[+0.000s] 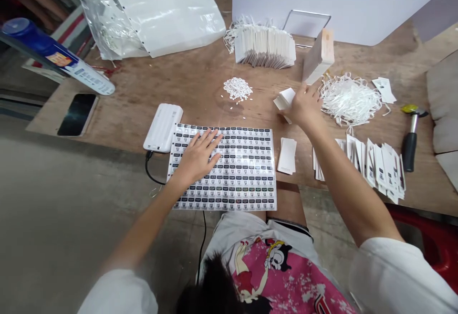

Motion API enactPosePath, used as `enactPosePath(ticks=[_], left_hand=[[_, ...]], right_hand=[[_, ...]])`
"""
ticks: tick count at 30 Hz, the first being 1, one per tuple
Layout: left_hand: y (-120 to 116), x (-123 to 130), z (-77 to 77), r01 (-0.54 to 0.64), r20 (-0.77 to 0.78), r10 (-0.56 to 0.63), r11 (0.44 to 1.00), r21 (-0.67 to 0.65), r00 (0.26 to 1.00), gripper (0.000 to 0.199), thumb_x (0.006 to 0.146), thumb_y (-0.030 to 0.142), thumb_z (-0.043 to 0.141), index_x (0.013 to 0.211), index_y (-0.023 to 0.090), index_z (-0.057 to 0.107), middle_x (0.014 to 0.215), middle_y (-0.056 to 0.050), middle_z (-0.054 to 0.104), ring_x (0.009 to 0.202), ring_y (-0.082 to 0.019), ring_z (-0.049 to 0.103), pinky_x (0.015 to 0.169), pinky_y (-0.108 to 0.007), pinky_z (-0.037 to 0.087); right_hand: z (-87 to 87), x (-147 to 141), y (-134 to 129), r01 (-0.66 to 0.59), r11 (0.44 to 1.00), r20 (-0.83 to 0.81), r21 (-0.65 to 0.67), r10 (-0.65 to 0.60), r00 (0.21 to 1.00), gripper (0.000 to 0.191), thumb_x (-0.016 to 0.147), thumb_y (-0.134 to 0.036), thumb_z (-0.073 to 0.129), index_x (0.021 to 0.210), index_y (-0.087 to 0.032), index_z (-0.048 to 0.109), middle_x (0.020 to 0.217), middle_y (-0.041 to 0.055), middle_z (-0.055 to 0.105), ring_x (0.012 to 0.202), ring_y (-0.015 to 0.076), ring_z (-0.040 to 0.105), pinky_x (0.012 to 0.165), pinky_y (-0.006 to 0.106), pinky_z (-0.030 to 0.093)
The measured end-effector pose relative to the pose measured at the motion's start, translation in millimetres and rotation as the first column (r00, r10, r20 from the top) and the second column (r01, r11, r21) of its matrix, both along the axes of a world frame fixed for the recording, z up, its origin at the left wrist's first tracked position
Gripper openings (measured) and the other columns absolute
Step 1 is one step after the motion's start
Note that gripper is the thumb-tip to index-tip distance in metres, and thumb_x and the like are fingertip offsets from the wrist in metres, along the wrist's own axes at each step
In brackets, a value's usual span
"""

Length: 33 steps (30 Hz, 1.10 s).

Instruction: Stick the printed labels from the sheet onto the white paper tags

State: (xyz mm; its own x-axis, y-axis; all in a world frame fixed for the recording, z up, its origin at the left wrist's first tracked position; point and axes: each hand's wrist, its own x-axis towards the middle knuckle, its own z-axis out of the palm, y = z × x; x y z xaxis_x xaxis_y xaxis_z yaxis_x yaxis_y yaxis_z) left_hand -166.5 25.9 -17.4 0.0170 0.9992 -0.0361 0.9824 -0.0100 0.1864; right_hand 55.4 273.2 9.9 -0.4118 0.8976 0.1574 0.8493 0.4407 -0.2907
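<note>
My left hand (198, 156) lies flat with fingers spread on a sheet of small black-and-white printed labels (246, 168), which overhangs the table's front edge. Over to the right, my right hand (304, 106) is closed around a small stack of white cards (286, 97), its thumb across the near side; some fingertips are hidden. Just beyond those fingers stands a pale upright block (319, 56). A few more white tags (286, 155) lie in a neat pile right of the sheet. Behind the sheet is a heap of tiny white pieces (237, 88).
Tags stand in a long row (265, 44) at the back. White strings (350, 99) are heaped at right, near finished-looking tags (382, 166) and a black-handled hammer (410, 142). At left are a power bank (163, 128), phone (78, 114), blue bottle (60, 56) and plastic bag (171, 15).
</note>
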Motion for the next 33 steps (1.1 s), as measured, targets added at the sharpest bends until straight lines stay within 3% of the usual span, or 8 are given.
enactPosePath(ticks=[1, 4, 6, 9, 13, 33], left_hand=[[4, 3, -0.2, 0.002, 0.004, -0.002, 1.000, 0.015, 1.000, 0.057, 0.097, 0.043, 0.029, 0.150, 0.022, 0.024, 0.158, -0.003, 0.025, 0.147, -0.019, 0.017, 0.121, -0.042, 0.013], [12, 8, -2.7, 0.005, 0.013, -0.005, 0.999, 0.040, 1.000, 0.059, 0.096, 0.042, 0.031, 0.151, 0.022, 0.020, 0.158, -0.003, 0.024, 0.147, -0.020, 0.016, 0.121, -0.044, 0.011], [15, 8, -5.6, -0.025, 0.011, 0.024, 0.999, 0.036, 1.000, 0.059, 0.096, 0.041, 0.029, 0.151, 0.021, 0.021, 0.158, -0.003, 0.024, 0.147, -0.020, 0.017, 0.121, -0.045, 0.010], [15, 7, -9.0, -0.089, 0.001, 0.089, 0.995, 0.044, 0.996, 0.058, 0.097, 0.041, 0.027, 0.151, 0.021, 0.022, 0.158, -0.003, 0.025, 0.147, -0.019, 0.019, 0.120, -0.044, 0.010], [14, 11, -10.2, -0.137, 0.010, 0.137, 0.988, 0.068, 0.991, 0.057, 0.097, 0.041, 0.025, 0.150, 0.020, 0.024, 0.157, -0.003, 0.027, 0.146, -0.019, 0.021, 0.120, -0.044, 0.011], [7, 21, -14.4, -0.281, 0.052, 0.278, 0.957, 0.075, 0.959, 0.060, 0.096, 0.042, 0.025, 0.151, 0.019, 0.023, 0.158, -0.005, 0.024, 0.147, -0.020, 0.019, 0.120, -0.046, 0.010]], right_hand=[[5.0, -8, -15, 0.015, 0.998, 0.024, 0.060, -0.016, 1.000, 0.082, 0.083, -0.038, 0.062, 0.144, 0.000, 0.024, 0.144, 0.0321, 0.032, 0.137, 0.0475, 0.024, 0.102, 0.068, 0.027], [4.5, -40, -79, -0.241, 0.970, 0.010, 0.012, 0.241, 0.970, 0.055, 0.095, -0.021, 0.033, 0.148, -0.008, 0.026, 0.151, 0.0205, 0.033, 0.144, 0.0329, 0.022, 0.114, 0.057, 0.023], [-10.3, -59, -119, -0.385, 0.917, 0.049, -0.099, 0.391, 0.919, 0.053, 0.096, -0.023, 0.026, 0.145, -0.006, 0.033, 0.152, 0.0180, 0.033, 0.145, 0.0299, 0.022, 0.117, 0.052, 0.021], [-37.6, -74, -152, -0.384, 0.914, 0.081, -0.129, 0.396, 0.915, 0.055, 0.098, -0.032, 0.026, 0.147, -0.008, 0.030, 0.157, 0.0125, 0.026, 0.146, 0.0284, 0.017, 0.119, 0.050, 0.017], [-51.3, -74, -154, -0.332, 0.941, 0.081, -0.067, 0.337, 0.938, 0.055, 0.098, -0.033, 0.026, 0.149, -0.011, 0.027, 0.158, 0.0070, 0.023, 0.147, 0.0240, 0.015, 0.120, 0.046, 0.011], [-49.2, -74, -158, -0.262, 0.963, 0.068, -0.055, 0.265, 0.962, 0.055, 0.097, -0.031, 0.026, 0.150, -0.013, 0.027, 0.157, 0.0057, 0.026, 0.147, 0.0255, 0.017, 0.120, 0.048, 0.012]])
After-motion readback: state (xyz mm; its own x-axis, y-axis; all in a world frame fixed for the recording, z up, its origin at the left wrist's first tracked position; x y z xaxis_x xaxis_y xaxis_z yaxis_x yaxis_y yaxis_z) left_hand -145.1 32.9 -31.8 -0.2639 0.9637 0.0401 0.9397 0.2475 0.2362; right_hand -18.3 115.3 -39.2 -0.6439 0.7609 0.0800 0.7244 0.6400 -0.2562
